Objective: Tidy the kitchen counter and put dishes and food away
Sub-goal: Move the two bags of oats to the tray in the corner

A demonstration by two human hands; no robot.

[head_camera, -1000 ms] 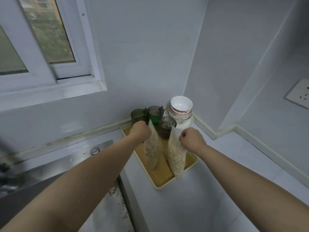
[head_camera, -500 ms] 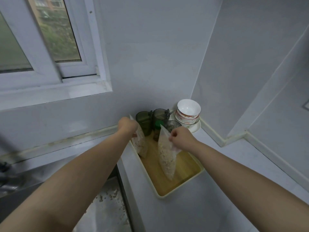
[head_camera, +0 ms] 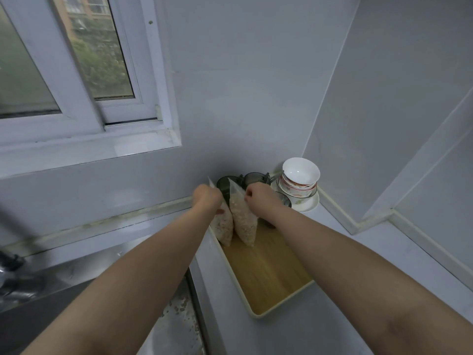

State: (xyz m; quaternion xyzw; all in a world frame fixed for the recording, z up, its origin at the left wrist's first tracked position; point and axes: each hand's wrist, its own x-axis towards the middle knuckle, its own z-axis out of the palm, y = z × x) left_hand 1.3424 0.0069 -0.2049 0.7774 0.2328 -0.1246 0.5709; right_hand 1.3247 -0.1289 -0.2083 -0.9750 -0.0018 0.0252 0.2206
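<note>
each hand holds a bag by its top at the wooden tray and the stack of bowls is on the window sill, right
Not quite. In the head view the stack of bowls sits on a plate in the counter corner, not the window sill. The left hand holds the left bag, the right hand the right bag, at the tray.

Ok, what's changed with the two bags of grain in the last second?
Both clear plastic bags of pale grain, left bag and right bag, moved from the middle of the wood-floored cream tray to its far left corner, close together. The left hand and right hand still grip their tops. Stacked white bowls and dark green glass mugs stayed.
</note>
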